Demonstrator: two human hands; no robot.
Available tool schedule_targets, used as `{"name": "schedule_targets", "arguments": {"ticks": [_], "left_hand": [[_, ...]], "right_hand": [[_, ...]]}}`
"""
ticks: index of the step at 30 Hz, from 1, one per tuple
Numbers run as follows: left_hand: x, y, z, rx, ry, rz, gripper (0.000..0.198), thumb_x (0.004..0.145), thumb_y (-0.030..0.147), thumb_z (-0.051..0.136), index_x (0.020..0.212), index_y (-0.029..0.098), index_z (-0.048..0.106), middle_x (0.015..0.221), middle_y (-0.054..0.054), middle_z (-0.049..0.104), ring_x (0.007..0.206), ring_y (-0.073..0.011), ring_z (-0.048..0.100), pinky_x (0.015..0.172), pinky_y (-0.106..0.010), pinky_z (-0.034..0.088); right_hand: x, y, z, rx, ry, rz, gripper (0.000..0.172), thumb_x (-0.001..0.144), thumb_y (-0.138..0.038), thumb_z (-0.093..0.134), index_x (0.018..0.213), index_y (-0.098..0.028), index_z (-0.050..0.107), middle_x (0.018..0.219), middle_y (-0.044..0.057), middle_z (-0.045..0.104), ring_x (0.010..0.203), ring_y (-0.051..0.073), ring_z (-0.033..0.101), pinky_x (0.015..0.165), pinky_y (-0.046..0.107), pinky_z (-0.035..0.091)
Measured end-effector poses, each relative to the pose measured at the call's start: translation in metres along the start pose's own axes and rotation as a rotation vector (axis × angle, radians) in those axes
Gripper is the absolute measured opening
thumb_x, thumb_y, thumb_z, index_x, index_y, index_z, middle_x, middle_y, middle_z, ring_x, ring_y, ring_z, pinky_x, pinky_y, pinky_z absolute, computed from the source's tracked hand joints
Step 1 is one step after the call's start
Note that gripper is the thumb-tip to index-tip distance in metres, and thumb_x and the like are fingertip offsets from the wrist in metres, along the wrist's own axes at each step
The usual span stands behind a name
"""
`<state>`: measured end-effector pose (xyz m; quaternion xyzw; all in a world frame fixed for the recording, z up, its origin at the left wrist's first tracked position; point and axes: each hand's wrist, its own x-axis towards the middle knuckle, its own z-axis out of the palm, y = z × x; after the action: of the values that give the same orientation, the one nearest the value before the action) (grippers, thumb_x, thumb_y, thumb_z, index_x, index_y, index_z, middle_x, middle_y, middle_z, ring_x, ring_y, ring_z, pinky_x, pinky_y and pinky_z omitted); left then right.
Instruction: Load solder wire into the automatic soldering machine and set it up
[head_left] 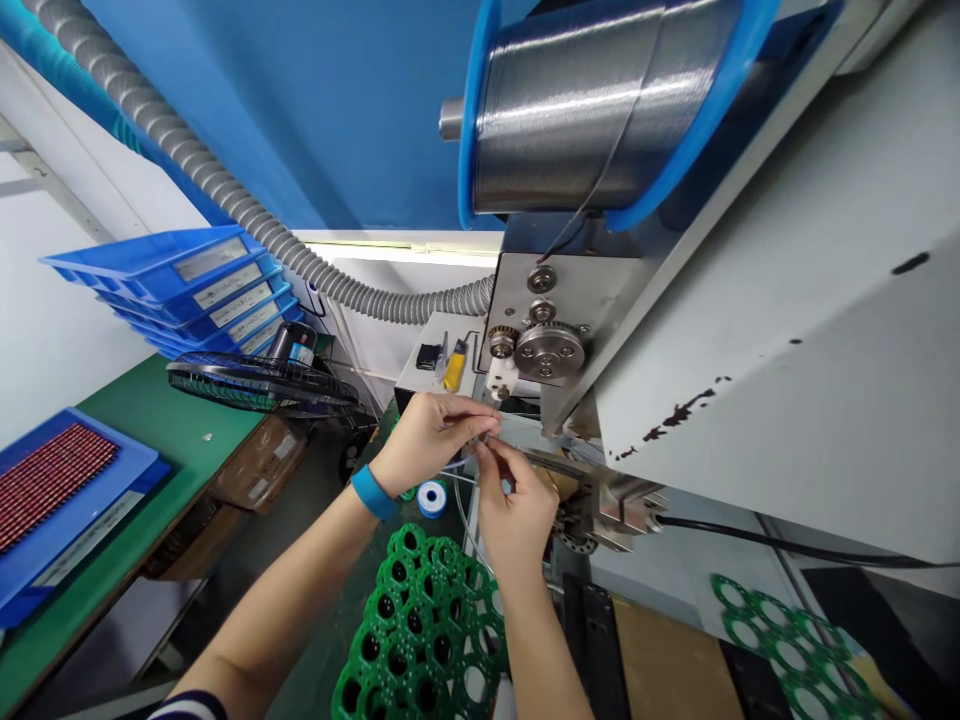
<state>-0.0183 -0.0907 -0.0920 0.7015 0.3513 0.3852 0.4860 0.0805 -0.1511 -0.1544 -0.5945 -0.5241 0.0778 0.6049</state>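
Observation:
My left hand (431, 440), with a teal band on the wrist, is closed, thumb and forefinger pinched together. My right hand (516, 505) is pinched too, and its fingertips meet the left ones. Whatever small piece sits between them is too small and too covered to name. Both hands are just below the white nozzle (501, 380) of a wire feeder with metal rollers (551, 350). Above it hangs a large blue-flanged spool of grey wire (592, 110), one strand running down to the rollers. A metal clamp-like fixture (619, 505) stands right of my right hand.
Green panels with round holes (409, 610) are piled below my hands; more green panels (787, 640) lie at lower right. A small white-and-blue reel (432, 498) and a yellow-handled cutter (454, 367) are nearby. Left are a black fan (255, 380) and stacked blue trays (187, 290).

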Motion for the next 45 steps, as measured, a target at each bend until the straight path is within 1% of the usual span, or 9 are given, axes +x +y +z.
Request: {"name": "schedule_targets", "arguments": {"ticks": [6,12,18,23,27,31,37,42,45], "left_hand": [[-0.001,0.0,0.0,0.0,-0.006,0.004,0.018,0.079,0.025,0.06,0.085,0.011,0.07,0.082,-0.007,0.072,0.077,-0.0171,0.067,0.07,-0.027,0.055],[-0.001,0.0,0.0,0.002,-0.008,0.01,0.017,0.079,0.022,0.059,0.086,0.011,0.069,0.081,-0.006,0.072,0.077,-0.0159,0.067,0.069,-0.024,0.055],[0.0,0.0,-0.001,0.007,-0.013,0.005,0.018,0.079,0.025,0.06,0.086,0.01,0.069,0.081,-0.007,0.072,0.077,-0.0165,0.067,0.069,-0.024,0.055],[-0.001,-0.001,-0.001,0.008,-0.011,0.003,0.019,0.079,0.026,0.061,0.086,0.011,0.07,0.083,-0.007,0.073,0.079,-0.0167,0.067,0.071,-0.024,0.055],[-0.003,-0.001,-0.002,0.008,-0.011,-0.002,0.023,0.077,0.029,0.063,0.091,0.012,0.07,0.089,-0.008,0.072,0.083,-0.0184,0.067,0.074,-0.027,0.055],[-0.005,-0.001,-0.002,0.013,-0.003,0.016,0.024,0.075,0.029,0.065,0.092,0.012,0.07,0.093,-0.01,0.072,0.087,-0.0197,0.067,0.078,-0.029,0.055],[-0.004,-0.002,0.001,-0.091,0.047,-0.001,0.022,0.074,0.027,0.065,0.09,0.011,0.07,0.09,-0.01,0.072,0.082,-0.0188,0.068,0.076,-0.028,0.056],[-0.001,-0.004,0.004,-0.197,0.106,0.013,0.019,0.073,0.025,0.067,0.085,0.012,0.071,0.086,-0.009,0.073,0.078,-0.0165,0.068,0.072,-0.024,0.056],[0.0,-0.006,0.007,-0.243,0.122,0.014,0.018,0.071,0.025,0.069,0.084,0.013,0.071,0.085,-0.008,0.073,0.078,-0.0153,0.068,0.071,-0.023,0.055]], "right_hand": [[-0.001,0.0,0.001,0.013,-0.003,-0.004,0.017,0.084,-0.027,0.054,0.084,-0.016,0.067,0.074,0.005,0.071,0.062,0.015,0.064,0.057,0.023,0.047],[-0.001,0.0,0.0,0.007,0.007,-0.032,0.016,0.084,-0.025,0.054,0.084,-0.014,0.067,0.072,0.005,0.07,0.06,0.014,0.064,0.056,0.022,0.047],[0.0,-0.002,0.0,-0.004,0.021,-0.049,0.015,0.083,-0.025,0.055,0.083,-0.015,0.067,0.072,0.005,0.07,0.059,0.014,0.063,0.054,0.021,0.047],[0.001,-0.002,0.0,-0.004,0.021,-0.056,0.014,0.083,-0.023,0.057,0.083,-0.014,0.067,0.07,0.004,0.07,0.058,0.013,0.063,0.055,0.02,0.047],[0.005,-0.005,-0.001,-0.006,0.026,-0.055,0.014,0.083,-0.023,0.055,0.084,-0.014,0.067,0.073,0.004,0.07,0.061,0.013,0.063,0.058,0.02,0.047],[0.012,-0.009,0.0,-0.02,0.056,-0.099,0.014,0.083,-0.021,0.054,0.083,-0.015,0.067,0.07,0.003,0.069,0.059,0.012,0.062,0.057,0.02,0.046],[0.018,-0.011,0.004,-0.04,0.095,-0.135,0.014,0.083,-0.02,0.054,0.084,-0.014,0.067,0.073,0.004,0.07,0.062,0.013,0.063,0.059,0.021,0.047],[0.023,-0.013,0.004,-0.059,0.137,-0.195,0.011,0.082,-0.019,0.056,0.083,-0.014,0.067,0.07,0.003,0.069,0.057,0.011,0.061,0.056,0.02,0.047],[0.025,-0.013,0.004,-0.065,0.159,-0.206,0.011,0.082,-0.019,0.057,0.084,-0.015,0.067,0.072,0.003,0.07,0.057,0.011,0.061,0.056,0.021,0.048]]}}
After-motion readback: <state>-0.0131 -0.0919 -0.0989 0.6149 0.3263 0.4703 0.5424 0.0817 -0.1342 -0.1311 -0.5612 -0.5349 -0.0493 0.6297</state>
